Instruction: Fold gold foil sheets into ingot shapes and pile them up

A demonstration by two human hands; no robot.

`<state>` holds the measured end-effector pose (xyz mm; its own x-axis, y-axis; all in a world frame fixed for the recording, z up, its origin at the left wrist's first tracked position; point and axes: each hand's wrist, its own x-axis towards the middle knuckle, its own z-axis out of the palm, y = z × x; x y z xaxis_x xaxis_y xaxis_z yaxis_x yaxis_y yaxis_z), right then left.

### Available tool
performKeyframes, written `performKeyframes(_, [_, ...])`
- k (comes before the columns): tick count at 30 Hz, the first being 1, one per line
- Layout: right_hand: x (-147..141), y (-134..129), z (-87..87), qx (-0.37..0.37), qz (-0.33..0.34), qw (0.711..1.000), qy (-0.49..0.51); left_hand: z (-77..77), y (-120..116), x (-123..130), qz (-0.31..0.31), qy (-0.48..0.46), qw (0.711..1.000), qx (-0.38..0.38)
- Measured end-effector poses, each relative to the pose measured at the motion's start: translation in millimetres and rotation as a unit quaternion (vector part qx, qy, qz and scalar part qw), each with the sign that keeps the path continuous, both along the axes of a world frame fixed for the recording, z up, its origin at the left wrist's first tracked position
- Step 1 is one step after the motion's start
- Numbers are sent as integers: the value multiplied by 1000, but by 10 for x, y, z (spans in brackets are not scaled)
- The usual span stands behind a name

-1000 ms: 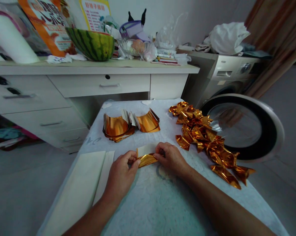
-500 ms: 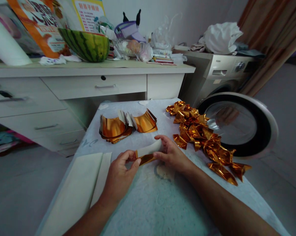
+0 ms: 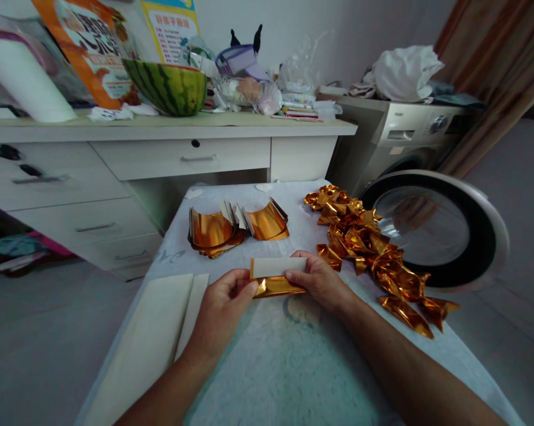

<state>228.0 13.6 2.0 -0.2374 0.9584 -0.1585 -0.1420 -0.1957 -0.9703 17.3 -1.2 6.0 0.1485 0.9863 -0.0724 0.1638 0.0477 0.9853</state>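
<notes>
One foil sheet point(image 3: 279, 287): raised just over the worktop point(image 3: 267, 367), ahead of me near the middle; a shiny gold strip runs along its lower side, with the pale side facing me above it.
Left hand point(image 3: 227, 296): I have the sheet's left end pinched, thumb on the gold, fingers curled behind.
Right hand point(image 3: 322, 281): I am pinching the other end, thumb across the front and fingers at the back.
Curved stacks: I see a left stack point(image 3: 211, 229) and a right stack point(image 3: 266, 222) of gold and white sheets side by side, beyond my hands.
Gold pile point(image 3: 360, 234): crumpled-looking folded foil pieces, spread along the right side of the worktop.
Pale panels: a wide one point(image 3: 138, 343) and a narrow one point(image 3: 193, 307) lie to my left, partly behind my forearm.
Cabinet point(image 3: 231, 131): past the worktop, bearing a cut watermelon point(image 3: 169, 89) and an orange packet point(image 3: 89, 53).
Washing machine point(image 3: 382, 154): back right, its round door point(image 3: 489, 231) open.
</notes>
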Motion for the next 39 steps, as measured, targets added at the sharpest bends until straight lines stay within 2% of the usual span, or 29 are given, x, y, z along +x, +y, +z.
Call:
performKeyframes(3, [-2,5,12,3,-4,1000,-3,2,3,4,-14,9,1000,-4])
performKeyframes(8, [-23,-1,19,-4,4,1000,-10,11,-4,-16,2,54,998,24])
performKeyframes(16, [6,-7,-18,4,19,999,-31,41,-46,18,71,190,963,180])
performKeyframes(25, [-22,-8,2,0,16,999,-31,47,-73,30,69,211,949,225])
performKeyframes(29, [-24,-11,-3,0,11,1000,-19,95,-111,82,64,217,933,281])
performKeyframes(32, [-17,-28,18,10,31,999,-16,104,-131,81,64,224,921,311])
performKeyframes(39, [-24,-58,24,23,99,994,-27,78,-146,-3,56,241,911,331])
